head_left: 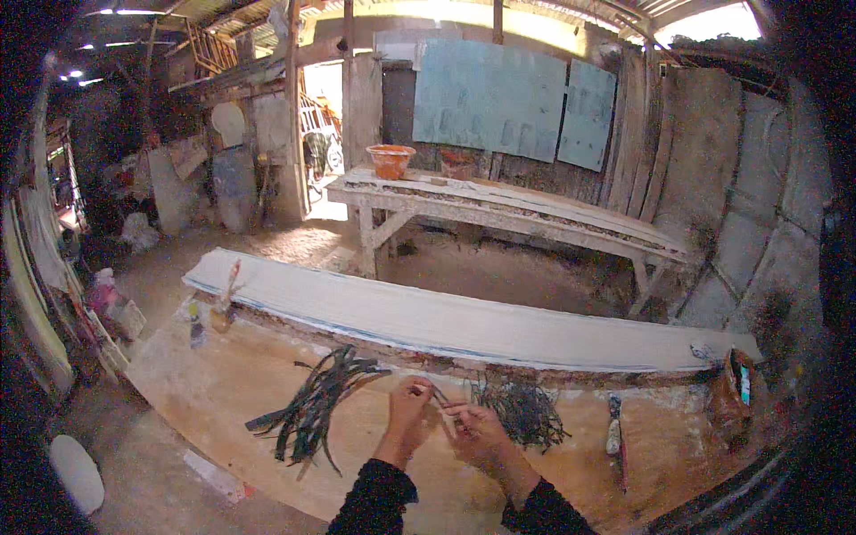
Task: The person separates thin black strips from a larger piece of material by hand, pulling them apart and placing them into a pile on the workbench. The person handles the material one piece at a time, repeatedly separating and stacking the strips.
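Note:
My left hand (410, 414) and my right hand (479, 437) are close together over the middle of the wooden table (410, 490). Both have their fingers pinched on a thin dark strip (438, 395) that spans the small gap between them. Left of my hands lies a loose pile of long, flat black strips (319, 406), spread out lengthwise. Beside my right hand is a second heap of thinner, tangled dark strips (524, 415). My fingers cover the ends of the held strip.
A long white slab (464, 323) runs along the table's far side. A brush (228, 290) and small bottle (195, 326) stand left. Right are a whitish-handled tool (614, 423), a red stick (624, 465) and a brown container (733, 392). An orange bowl (390, 163) sits on the back bench (499, 207).

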{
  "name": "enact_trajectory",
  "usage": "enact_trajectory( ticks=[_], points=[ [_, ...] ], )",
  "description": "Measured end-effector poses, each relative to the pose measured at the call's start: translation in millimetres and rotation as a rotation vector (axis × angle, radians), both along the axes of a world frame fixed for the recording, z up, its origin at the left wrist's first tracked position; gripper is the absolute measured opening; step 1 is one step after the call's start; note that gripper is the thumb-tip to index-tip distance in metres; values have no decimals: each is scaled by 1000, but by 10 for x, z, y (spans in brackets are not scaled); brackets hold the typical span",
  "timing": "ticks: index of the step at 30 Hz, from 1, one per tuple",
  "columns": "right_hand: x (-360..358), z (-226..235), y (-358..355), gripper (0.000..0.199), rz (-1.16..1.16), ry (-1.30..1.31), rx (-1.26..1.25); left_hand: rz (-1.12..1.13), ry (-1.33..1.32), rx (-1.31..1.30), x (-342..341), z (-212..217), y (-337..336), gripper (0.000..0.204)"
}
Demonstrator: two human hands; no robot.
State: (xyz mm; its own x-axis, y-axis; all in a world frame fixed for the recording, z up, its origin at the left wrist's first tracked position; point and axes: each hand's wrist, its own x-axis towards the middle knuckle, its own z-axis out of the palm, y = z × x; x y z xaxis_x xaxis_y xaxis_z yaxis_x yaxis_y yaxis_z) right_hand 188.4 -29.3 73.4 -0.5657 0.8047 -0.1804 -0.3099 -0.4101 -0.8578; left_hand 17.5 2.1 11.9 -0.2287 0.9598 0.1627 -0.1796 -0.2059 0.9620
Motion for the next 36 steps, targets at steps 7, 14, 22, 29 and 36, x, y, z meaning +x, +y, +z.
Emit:
enact_trajectory(
  ticks=[7, 14, 22, 29, 36],
  points=[
    [76, -406, 204, 7, -483, -222, 379, -84, 413, -61, 138, 155, -61, 25],
    [287, -941, 514, 4, -954, -690, 982, -599, -436, -226, 99, 407, -86, 31],
    [149, -711, 347, 11, -1065, -667, 784, -665, -19, -171, 84, 101, -175, 25],
    [-57, -474, 37, 17, -562, -532, 797, -6, 407, 92, -305, 460, -8, 11],
    [-25, 537, -211, 25, -71, -149, 620, -49, 354, 177, -228, 919, -195, 12]
  ],
)
